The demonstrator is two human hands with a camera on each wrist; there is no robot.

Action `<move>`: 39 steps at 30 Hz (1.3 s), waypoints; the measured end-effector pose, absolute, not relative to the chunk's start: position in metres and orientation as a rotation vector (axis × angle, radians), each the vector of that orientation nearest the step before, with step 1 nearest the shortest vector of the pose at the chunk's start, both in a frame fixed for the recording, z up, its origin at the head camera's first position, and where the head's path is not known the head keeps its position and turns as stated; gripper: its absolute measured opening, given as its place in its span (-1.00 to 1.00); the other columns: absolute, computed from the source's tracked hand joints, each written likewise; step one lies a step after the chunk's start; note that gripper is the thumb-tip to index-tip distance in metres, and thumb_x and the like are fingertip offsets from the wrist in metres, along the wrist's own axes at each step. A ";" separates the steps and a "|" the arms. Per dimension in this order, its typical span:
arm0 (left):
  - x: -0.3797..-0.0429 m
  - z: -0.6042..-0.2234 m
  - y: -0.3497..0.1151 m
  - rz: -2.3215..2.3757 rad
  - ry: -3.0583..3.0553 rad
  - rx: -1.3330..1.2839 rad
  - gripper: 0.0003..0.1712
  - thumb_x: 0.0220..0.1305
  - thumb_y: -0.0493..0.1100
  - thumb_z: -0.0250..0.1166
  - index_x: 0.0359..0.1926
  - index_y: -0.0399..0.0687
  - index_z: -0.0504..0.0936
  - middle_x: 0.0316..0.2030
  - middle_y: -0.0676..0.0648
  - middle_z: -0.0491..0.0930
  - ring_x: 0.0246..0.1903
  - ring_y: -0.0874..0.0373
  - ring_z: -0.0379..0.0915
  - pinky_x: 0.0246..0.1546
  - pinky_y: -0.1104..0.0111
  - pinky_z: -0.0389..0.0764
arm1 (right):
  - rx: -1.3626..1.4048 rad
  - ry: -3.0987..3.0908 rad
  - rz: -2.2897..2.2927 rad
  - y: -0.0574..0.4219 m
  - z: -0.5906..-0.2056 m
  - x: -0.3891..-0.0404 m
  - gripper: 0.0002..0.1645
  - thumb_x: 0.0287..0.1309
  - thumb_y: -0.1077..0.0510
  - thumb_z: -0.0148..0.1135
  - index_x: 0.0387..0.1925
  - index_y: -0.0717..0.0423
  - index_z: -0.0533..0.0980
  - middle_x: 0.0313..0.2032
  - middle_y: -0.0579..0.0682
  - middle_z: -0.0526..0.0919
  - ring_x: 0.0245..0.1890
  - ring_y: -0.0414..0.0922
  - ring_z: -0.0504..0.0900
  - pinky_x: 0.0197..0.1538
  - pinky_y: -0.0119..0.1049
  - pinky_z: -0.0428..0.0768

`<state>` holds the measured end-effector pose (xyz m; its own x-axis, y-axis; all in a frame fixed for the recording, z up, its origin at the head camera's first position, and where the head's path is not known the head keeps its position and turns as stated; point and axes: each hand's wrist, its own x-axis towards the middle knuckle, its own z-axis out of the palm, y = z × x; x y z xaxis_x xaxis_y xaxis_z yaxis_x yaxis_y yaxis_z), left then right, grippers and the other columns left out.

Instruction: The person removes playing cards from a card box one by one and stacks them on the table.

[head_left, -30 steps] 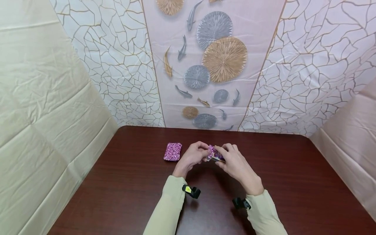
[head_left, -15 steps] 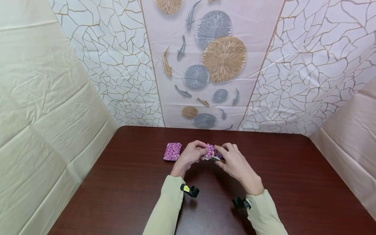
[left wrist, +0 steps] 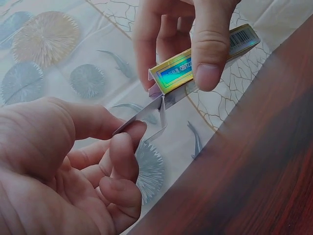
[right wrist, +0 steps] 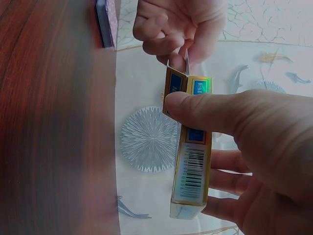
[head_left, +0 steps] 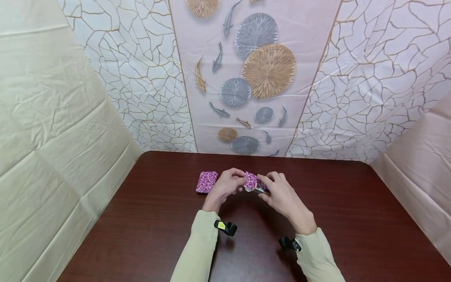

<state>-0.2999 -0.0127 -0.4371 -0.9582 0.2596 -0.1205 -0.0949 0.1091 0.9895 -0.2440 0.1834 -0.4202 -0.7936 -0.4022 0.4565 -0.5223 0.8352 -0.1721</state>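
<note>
Holds a small gold-edged carton [right wrist: 195,147] in the right hand [head_left: 283,194], raised above the tabletop [head_left: 169,235], toward the middle of its far edge. Presses the right thumb on the narrow printed side, with right fingers bent behind, pinching the carton between them. Pinches with the left hand [head_left: 225,186] a thin flap [left wrist: 142,117] at the carton's open end, between thumb and index finger, with the other left fingers curled loosely toward the palm. Tilts the carton with that open end toward the left hand; seen from the head, mottled purple and white there. On the narrow side, a black barcode [right wrist: 192,174] over a silvery patch, with digits too soft to read in full. On the opened lid, a dark blue panel [right wrist: 174,85] with a letter like M, partly cut off by the thumb. On the gold face beside it, white characters on blue, too small to make out. In the left wrist view, shiny blue-green lettering, slanted and not safely legible. Left of the left hand, near the tabletop's far edge, a purple-patterned pack [head_left: 206,182], lying flat, without readable writing.
</note>
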 end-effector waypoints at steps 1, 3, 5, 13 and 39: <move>-0.300 -0.437 -0.013 1.930 2.124 0.163 -0.79 0.30 -0.26 0.25 -0.06 -0.18 0.54 -0.52 0.04 0.53 -0.61 0.20 0.41 -0.67 0.47 0.30 | 0.690 -2.605 0.407 0.183 -0.420 -0.244 -0.31 -0.07 0.16 0.55 0.16 0.13 0.53 -0.09 0.20 0.55 -0.13 0.14 0.46 -0.13 0.01 0.55; -0.301 -0.438 -0.014 1.928 2.128 0.164 -0.80 0.30 -0.26 0.26 -0.06 -0.18 0.55 -0.54 0.04 0.51 -0.61 0.19 0.40 -0.67 0.47 0.30 | 0.694 -2.602 0.404 0.183 -0.420 -0.244 -0.31 -0.07 0.16 0.55 0.16 0.13 0.53 -0.10 0.20 0.55 -0.13 0.14 0.46 -0.13 0.01 0.55; -0.301 -0.437 -0.015 1.928 2.128 0.163 -0.80 0.30 -0.26 0.25 -0.07 -0.18 0.55 -0.53 0.03 0.50 -0.61 0.19 0.39 -0.67 0.47 0.31 | 0.694 -2.601 0.404 0.183 -0.420 -0.244 -0.31 -0.07 0.16 0.55 0.16 0.14 0.53 -0.09 0.20 0.55 -0.13 0.14 0.46 -0.13 0.01 0.56; -0.304 -0.435 -0.022 1.919 2.149 0.145 -0.78 0.33 -0.22 0.24 -0.04 -0.17 0.55 -0.50 0.01 0.51 -0.60 0.22 0.39 -0.64 0.45 0.34 | 0.687 -2.602 0.399 0.183 -0.420 -0.244 -0.32 -0.06 0.16 0.54 0.16 0.14 0.53 -0.10 0.20 0.55 -0.14 0.14 0.46 -0.12 0.00 0.55; -0.309 -0.432 -0.042 1.912 2.233 0.065 -0.74 0.33 -0.23 0.20 0.02 -0.17 0.54 -0.42 -0.03 0.53 -0.51 0.15 0.46 -0.57 0.41 0.40 | 0.687 -2.602 0.394 0.185 -0.421 -0.245 -0.33 -0.06 0.15 0.54 0.14 0.13 0.54 -0.10 0.20 0.55 -0.13 0.14 0.45 -0.12 0.00 0.55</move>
